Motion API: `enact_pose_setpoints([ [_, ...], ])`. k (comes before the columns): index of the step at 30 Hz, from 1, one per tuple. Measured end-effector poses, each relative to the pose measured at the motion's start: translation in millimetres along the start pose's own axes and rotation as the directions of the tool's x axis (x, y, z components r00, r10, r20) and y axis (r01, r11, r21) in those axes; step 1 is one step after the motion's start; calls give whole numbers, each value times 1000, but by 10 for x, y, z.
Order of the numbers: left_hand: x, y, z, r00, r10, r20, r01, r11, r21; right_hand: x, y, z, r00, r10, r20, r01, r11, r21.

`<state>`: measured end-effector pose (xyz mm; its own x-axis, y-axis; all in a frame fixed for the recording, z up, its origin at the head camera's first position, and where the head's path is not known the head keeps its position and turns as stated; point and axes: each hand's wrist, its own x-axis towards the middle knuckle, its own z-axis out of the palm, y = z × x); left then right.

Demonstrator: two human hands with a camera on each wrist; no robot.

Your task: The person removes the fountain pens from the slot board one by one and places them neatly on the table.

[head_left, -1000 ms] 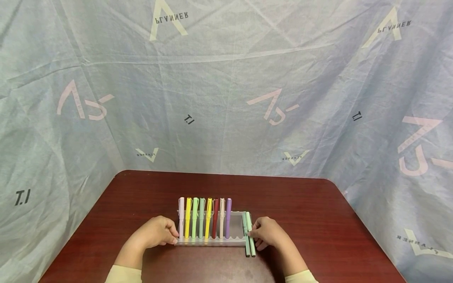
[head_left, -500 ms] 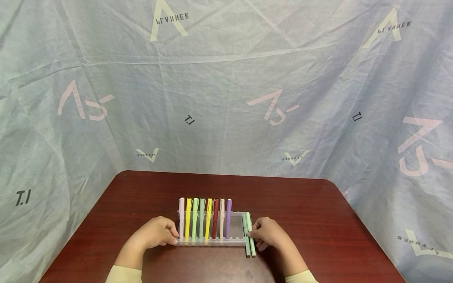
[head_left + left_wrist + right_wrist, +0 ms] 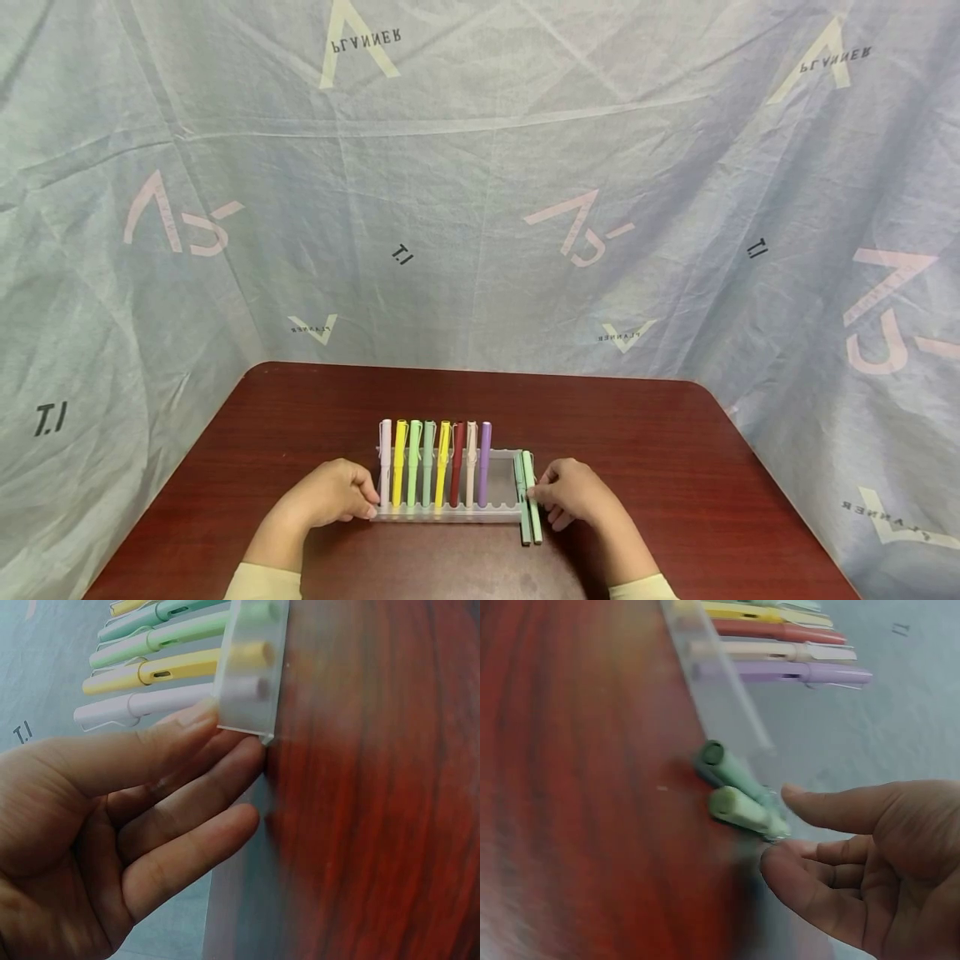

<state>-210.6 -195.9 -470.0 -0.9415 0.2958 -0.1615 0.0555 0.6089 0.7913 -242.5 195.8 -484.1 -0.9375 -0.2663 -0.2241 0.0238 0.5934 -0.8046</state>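
A clear plastic pen rack [image 3: 450,516] holds a row of capped pens in its notches, from pale lilac [image 3: 386,462] at the left to purple [image 3: 485,462]. My left hand [image 3: 333,492] pinches the rack's left end; the left wrist view shows the thumb by the lilac pen and fingertips at the corner. Two more pens, one darker green [image 3: 739,778] and one pale green [image 3: 742,810], lie side by side against the rack's right end. At the pale green pen is my right hand [image 3: 573,492], its thumb and forefinger apart around the pen's far part.
The dark red wooden table [image 3: 637,433] extends around the rack on all sides. A grey printed cloth [image 3: 465,208] hangs behind the table and along both sides. The rack's right notches, between the purple pen and the green pair, hold no pens.
My right hand has shifted very slightly to the right, and its fingers have loosened a little at the pale green pen. My left hand and the rack stay in place.
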Motion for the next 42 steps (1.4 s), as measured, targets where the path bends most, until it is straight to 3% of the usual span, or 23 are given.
enact_pose_setpoints([
  [6, 1, 9, -1, 1000, -6, -4, 6, 1000, 4, -24, -138, -50, 992, -93, -90, 105, 986, 131],
  [10, 2, 6, 1, 1000, -5, -7, 5, 1000, 12, -28, -239, 23, 980, -179, -84, 192, 961, 198],
  [15, 7, 9, -1, 1000, -3, -10, 3, 1000, 8, -4, -306, 176, 973, -221, -64, 228, 966, 123],
  [20, 6, 11, -1, 1000, -13, -15, 13, 1000, 6, 32, -369, 335, 961, -257, -103, 257, 966, -16],
  [23, 2, 9, 7, 999, -24, -22, 24, 1000, 8, 42, -394, 420, 959, -258, -122, 253, 966, -52],
  [33, -6, -5, 20, 1000, -15, -24, 15, 1000, -8, 95, -390, 620, 954, -241, -177, 248, 969, 20],
  [42, -2, -17, 29, 1000, -10, -24, 10, 1000, -13, 91, -394, 643, 944, -229, -237, 244, 969, 36],
])
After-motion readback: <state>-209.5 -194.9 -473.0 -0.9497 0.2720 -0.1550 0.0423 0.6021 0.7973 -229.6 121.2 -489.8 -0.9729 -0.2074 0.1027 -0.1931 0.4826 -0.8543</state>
